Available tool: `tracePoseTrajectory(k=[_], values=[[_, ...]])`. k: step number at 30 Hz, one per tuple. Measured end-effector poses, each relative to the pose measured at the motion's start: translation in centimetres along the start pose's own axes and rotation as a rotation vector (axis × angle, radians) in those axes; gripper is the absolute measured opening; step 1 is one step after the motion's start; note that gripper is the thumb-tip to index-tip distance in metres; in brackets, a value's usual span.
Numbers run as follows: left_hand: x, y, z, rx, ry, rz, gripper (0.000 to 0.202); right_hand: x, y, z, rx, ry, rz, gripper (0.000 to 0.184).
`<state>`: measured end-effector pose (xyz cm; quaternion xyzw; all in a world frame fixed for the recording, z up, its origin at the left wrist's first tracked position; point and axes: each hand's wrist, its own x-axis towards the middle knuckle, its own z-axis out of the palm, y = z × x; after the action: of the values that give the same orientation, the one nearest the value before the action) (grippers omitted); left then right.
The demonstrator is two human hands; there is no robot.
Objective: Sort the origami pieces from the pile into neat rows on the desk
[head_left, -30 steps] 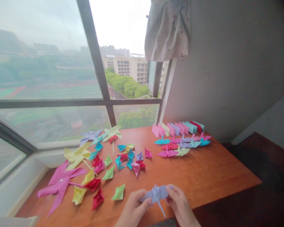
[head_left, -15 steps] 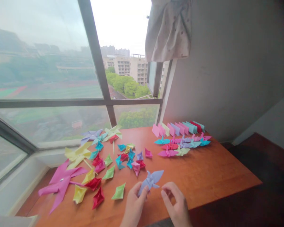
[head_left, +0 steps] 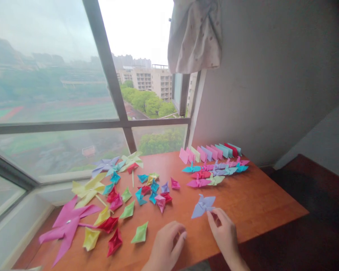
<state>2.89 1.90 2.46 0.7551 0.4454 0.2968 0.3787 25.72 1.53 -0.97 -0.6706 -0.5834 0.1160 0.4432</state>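
Observation:
A lavender paper crane [head_left: 202,206] is pinched between the thumb and fingers of my right hand [head_left: 223,229], just above the table. My right hand grips it by its near right edge, and its wings are spread. My left hand [head_left: 167,242] is empty over the front of the table, its fingers curled and the thumb a little apart from them. To the left of it lies a light green folded-paper piece [head_left: 140,232]. Beyond the held crane, several paper cranes stand in rows, among them a magenta crane [head_left: 199,182] and a pale green crane [head_left: 216,180].
Upright folded paper cards [head_left: 209,153] line the back of the wooden table [head_left: 260,203]. Several small folded-paper pieces, such as a red one [head_left: 115,242], cover the left side. Paper pinwheels, including a magenta pinwheel [head_left: 69,222], lie by the window [head_left: 56,146].
The lavender crane has passed from my left hand to my right hand and moved right and farther away. My left hand has let go. The view has shifted slightly.

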Motion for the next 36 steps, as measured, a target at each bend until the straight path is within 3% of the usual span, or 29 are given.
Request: tracePoseTrajectory(k=[3, 6, 11, 20, 36], values=[[-0.1, -0.3, -0.1, 0.118, -0.046, 0.083, 0.020, 2.4, 4.3, -2.6, -0.166, 0.099, 0.019, 0.037], [-0.1, -0.5, 0.1, 0.131, -0.043, 0.073, 0.019, 4.6, 7.9, -5.0, -0.325, 0.137, 0.023, 0.038], [-0.1, -0.8, 0.3, 0.137, -0.024, 0.069, 0.019, 7.9, 11.0, -6.7, -0.492, 0.159, 0.048, 0.033], [-0.4, -0.8, 0.4, 0.176, -0.004, 0.081, 0.019, 11.5, 12.2, -5.2, -0.473, 0.154, 0.076, 0.028], [-0.4, -1.0, 0.4, 0.173, -0.003, 0.076, 0.019, 12.0, 12.6, -4.0, -0.404, 0.134, 0.186, 0.030]])
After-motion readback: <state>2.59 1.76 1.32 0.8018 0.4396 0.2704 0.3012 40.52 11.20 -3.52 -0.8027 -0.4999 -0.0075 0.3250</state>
